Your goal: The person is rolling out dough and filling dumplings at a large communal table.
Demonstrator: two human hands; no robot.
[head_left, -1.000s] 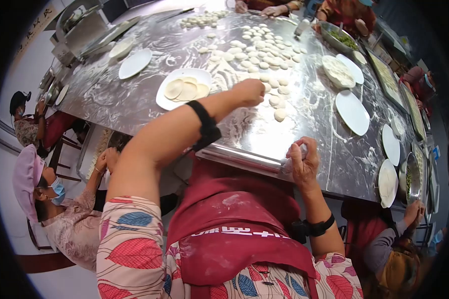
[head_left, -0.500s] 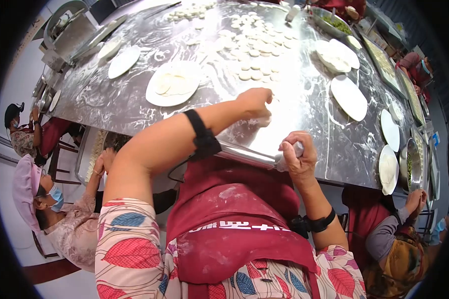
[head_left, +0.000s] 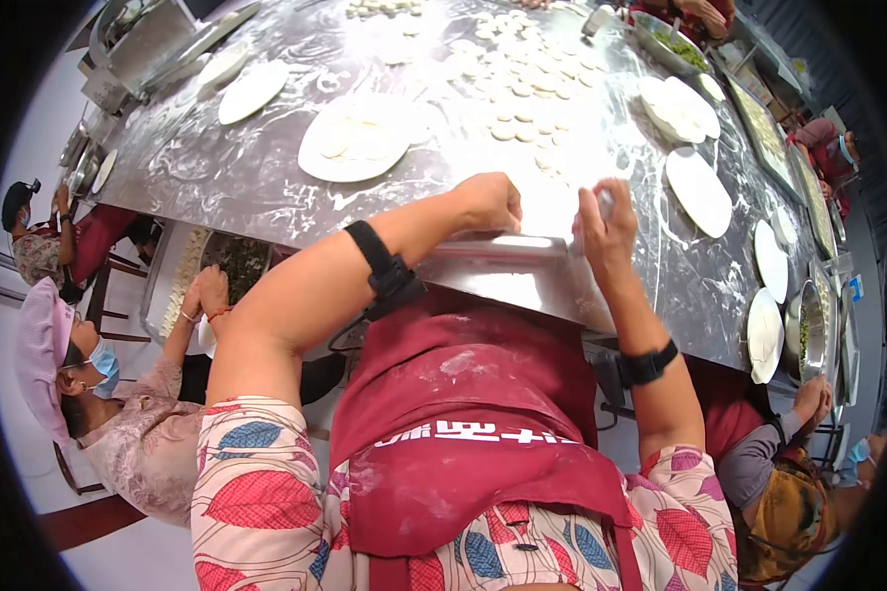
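Note:
My left hand [head_left: 491,203] is closed, low over the near part of the floured steel table [head_left: 217,187]. Its fingertips point down, and whatever they pinch is hidden. To its right, my right hand [head_left: 606,229] is curled around what looks like a rolling pin [head_left: 606,205], mostly covered by the fingers. Beyond both hands lie many small flattened dough rounds [head_left: 537,84], spread toward the far side. Left of them, an oval white plate [head_left: 315,163] bears thin round dough wrappers [head_left: 350,138].
More white plates stand left [head_left: 253,92] and right [head_left: 700,192]. A metal bowl of chopped greens [head_left: 680,47] is at the far right. Trays [head_left: 759,118] line the right edge. A person in a pink cap [head_left: 44,345] sits at my left; another person's hands [head_left: 813,394] are at right.
My right hand has risen away from my body, farther over the table and level with the left. My left hand has shifted slightly left. The view has tilted a little.

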